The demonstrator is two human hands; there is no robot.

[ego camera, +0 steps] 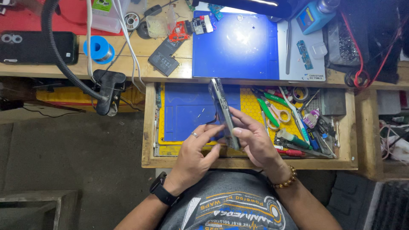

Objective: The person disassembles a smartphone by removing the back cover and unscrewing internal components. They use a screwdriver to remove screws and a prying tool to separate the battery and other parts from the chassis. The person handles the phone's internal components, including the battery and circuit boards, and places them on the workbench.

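Head view, left to right: black phone (38, 47) and blue solder spool (99, 49) lie on bench. Left hand (197, 154), ring and watch on, fingers curled, fingertips on lower edge of phone (223, 113). That phone is held edge-up over open drawer (150, 127), above blue mat (187, 108). Right hand (255, 140) pinches phone's lower end, thumb against its side. Scissors (277, 114) and screwdrivers (294, 142) sit in drawer's right half.

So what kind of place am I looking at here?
Most likely a phone repair bench. Both hands, left hand and right hand, hold a phone edge-on over an open drawer of hand tools, with a blue work mat and solder spool on the bench.
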